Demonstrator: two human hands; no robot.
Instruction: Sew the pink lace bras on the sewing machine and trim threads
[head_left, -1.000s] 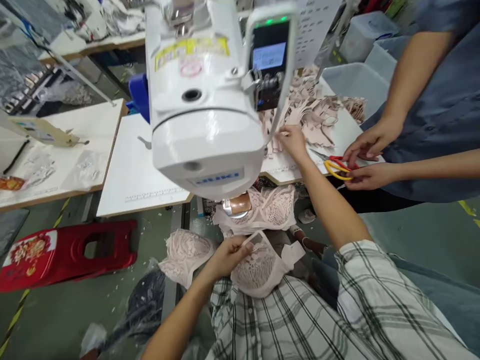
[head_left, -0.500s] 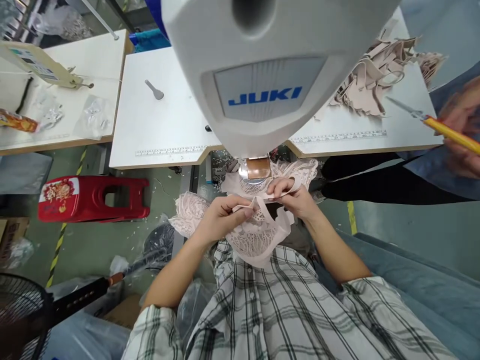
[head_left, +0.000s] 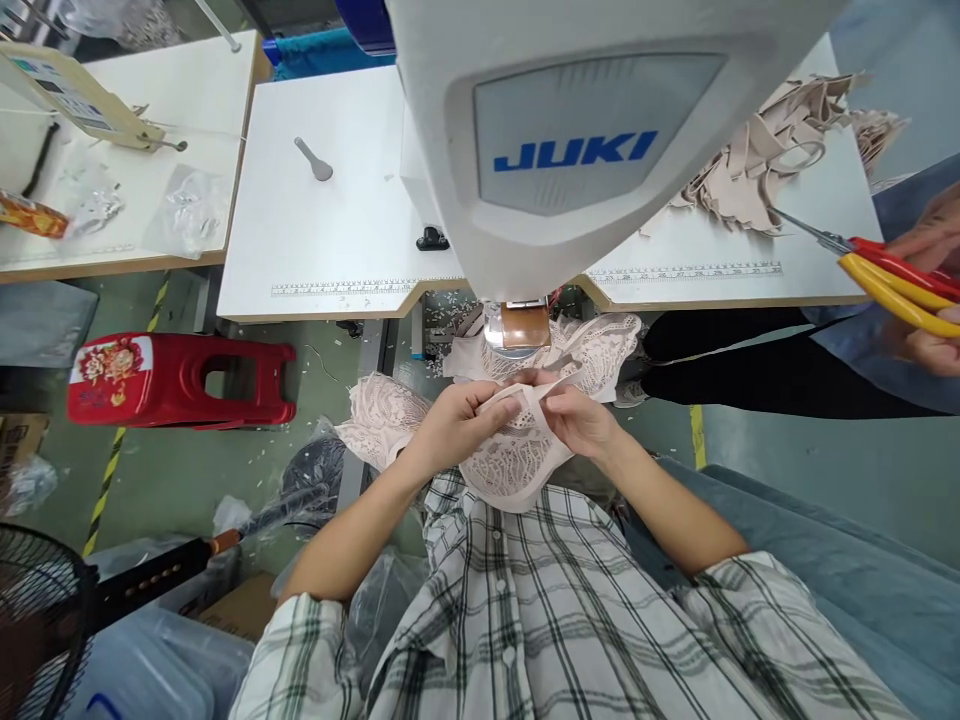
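Observation:
A pale pink lace bra [head_left: 511, 468] hangs between my hands, just in front of the sewing machine [head_left: 577, 130]. My left hand [head_left: 459, 425] pinches its upper edge between thumb and fingers. On the other side, my right hand [head_left: 581, 418] grips the bra near a narrow strap [head_left: 544, 400]; some of its fingertips are hidden behind the fabric. More pink lace pieces [head_left: 600, 350] lie under the machine's head, around the metal sewing arm [head_left: 521, 328]. Another lace bundle [head_left: 382, 410] sits to the left of my left hand.
Scissors with red and yellow handles [head_left: 885, 270] are in a co-worker's hands at the right. Beige strips [head_left: 750, 165] are heaped on the white table [head_left: 322, 230]. A red stool [head_left: 180, 380] and a fan [head_left: 45, 620] stand at the left.
My right hand has moved closer to my left, drawing the bra's edge together. At the right, the co-worker's scissors have opened out. The view has shifted slightly.

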